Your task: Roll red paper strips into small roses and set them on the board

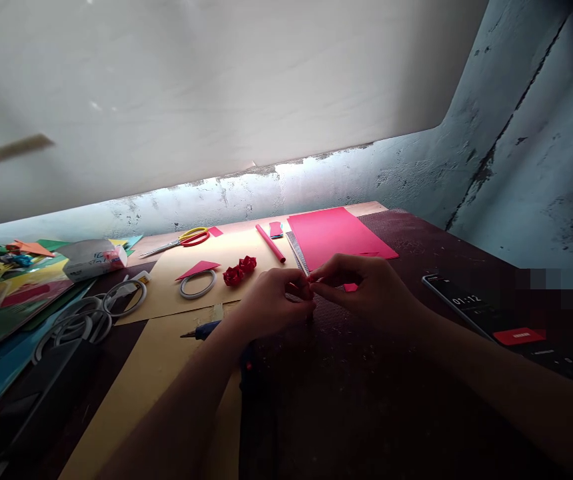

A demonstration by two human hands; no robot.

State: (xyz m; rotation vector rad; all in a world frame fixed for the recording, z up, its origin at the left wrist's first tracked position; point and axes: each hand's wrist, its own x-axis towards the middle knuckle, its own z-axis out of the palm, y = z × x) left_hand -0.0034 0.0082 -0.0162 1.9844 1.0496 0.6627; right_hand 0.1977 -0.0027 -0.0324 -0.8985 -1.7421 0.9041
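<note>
pinching a small red paper piece [311,288] at frame centre, the left hand [271,303] and right hand [369,287] meet fingertip to fingertip above the table [366,400]; a firm, even grip probably keeps folds crisp.

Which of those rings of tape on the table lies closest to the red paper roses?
The small white tape ring on the tan paper, just left of the red paper roses and below a red paper triangle. The other tape rings lie farther left, on the dark table.
</note>
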